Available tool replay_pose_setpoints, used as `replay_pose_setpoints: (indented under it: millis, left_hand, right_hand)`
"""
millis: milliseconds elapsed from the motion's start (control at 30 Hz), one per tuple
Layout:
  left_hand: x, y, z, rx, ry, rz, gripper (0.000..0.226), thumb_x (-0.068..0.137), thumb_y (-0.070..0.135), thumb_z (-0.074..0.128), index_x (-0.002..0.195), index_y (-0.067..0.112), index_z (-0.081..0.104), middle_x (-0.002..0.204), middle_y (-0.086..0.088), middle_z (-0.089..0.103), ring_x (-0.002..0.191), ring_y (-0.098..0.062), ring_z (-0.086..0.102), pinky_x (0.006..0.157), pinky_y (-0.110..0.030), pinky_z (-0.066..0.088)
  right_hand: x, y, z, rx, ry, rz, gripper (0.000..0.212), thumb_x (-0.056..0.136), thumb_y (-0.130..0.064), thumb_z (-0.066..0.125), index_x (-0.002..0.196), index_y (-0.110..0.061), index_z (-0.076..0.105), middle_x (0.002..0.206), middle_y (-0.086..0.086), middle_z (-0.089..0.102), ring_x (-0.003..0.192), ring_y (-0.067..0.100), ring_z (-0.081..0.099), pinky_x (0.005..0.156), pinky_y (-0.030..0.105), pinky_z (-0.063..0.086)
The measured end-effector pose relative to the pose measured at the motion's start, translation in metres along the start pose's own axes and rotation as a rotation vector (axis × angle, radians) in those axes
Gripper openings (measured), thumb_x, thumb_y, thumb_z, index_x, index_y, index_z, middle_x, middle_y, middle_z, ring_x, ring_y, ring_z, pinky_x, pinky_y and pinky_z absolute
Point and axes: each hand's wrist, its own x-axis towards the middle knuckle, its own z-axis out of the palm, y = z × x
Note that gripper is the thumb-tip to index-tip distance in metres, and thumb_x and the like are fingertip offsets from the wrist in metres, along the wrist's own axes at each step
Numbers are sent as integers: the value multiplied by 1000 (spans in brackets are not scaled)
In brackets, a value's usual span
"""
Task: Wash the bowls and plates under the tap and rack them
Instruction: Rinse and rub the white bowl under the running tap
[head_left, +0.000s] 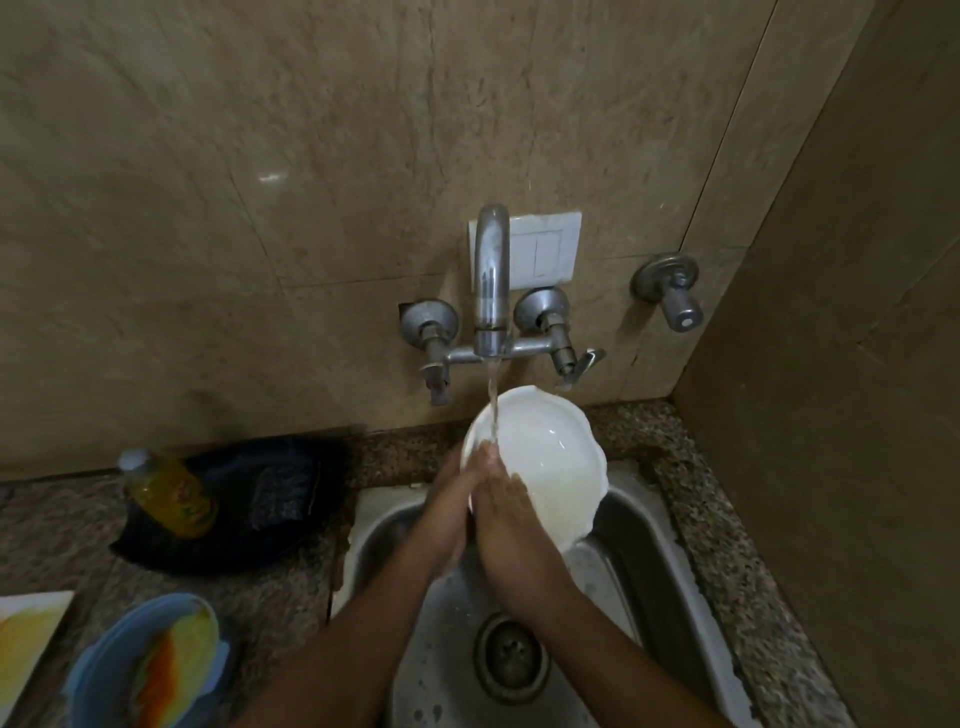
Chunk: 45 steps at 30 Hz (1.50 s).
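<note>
A white scalloped bowl (545, 457) is held tilted over the steel sink (644, 561), its inside facing me. Water runs from the wall tap (491, 280) onto the bowl's left rim and onto my fingertips. My left hand (447, 514) grips the bowl's left edge from outside. My right hand (506, 525) lies against the inner near rim, fingers pressed on the bowl. Both forearms reach up from the bottom of the view.
A yellow dish-soap bottle (171, 493) lies on a dark cloth (270, 499) on the granite counter at left. A blue basin (104, 670) holding a coloured plate sits at the bottom left. A second wall valve (675, 293) sticks out at right. The sink drain (511, 657) is uncovered.
</note>
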Motion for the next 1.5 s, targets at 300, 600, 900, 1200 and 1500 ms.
replay_pose_setpoints:
  millis: [300, 600, 900, 1200, 1500]
  left_hand:
    - [7, 4, -10, 107, 195, 17, 50, 79, 62, 66, 106, 20, 73, 100, -7, 76, 96, -28, 72, 92, -50, 55]
    - [20, 22, 1, 184, 158, 13, 25, 91, 40, 63, 94, 18, 74, 85, -6, 77, 70, -18, 73, 59, -25, 52]
    - [24, 17, -1, 223, 180, -9, 36, 85, 50, 68, 98, 17, 76, 89, -8, 77, 85, -29, 73, 81, -45, 59]
    - [19, 22, -7, 300, 194, -1, 28, 90, 43, 64, 90, 16, 74, 76, -3, 75, 73, -20, 72, 66, -28, 57]
    - [9, 32, -10, 337, 158, 33, 30, 93, 43, 60, 86, 17, 73, 72, 1, 74, 58, -8, 69, 48, -17, 48]
  right_hand:
    - [-36, 38, -18, 89, -3, -295, 77, 95, -37, 41, 158, -22, 0, 164, -6, -7, 152, 12, -3, 124, 41, 3]
    - [-34, 49, -19, -21, 23, -304, 80, 96, -52, 39, 158, -22, 0, 164, -7, -9, 150, 8, -12, 123, 36, 0]
    - [-25, 55, -30, 11, 30, -151, 84, 96, -66, 23, 157, -18, -10, 161, -3, -21, 149, 12, -19, 123, 38, -3]
    - [-20, 33, -20, 118, 31, -141, 87, 88, -71, 0, 157, -18, -10, 164, -2, -16, 150, 12, -18, 124, 39, -2]
    - [-8, 33, -26, 94, 30, -138, 89, 92, -70, 2, 157, -9, -5, 161, 6, -14, 151, 19, -11, 124, 39, 4]
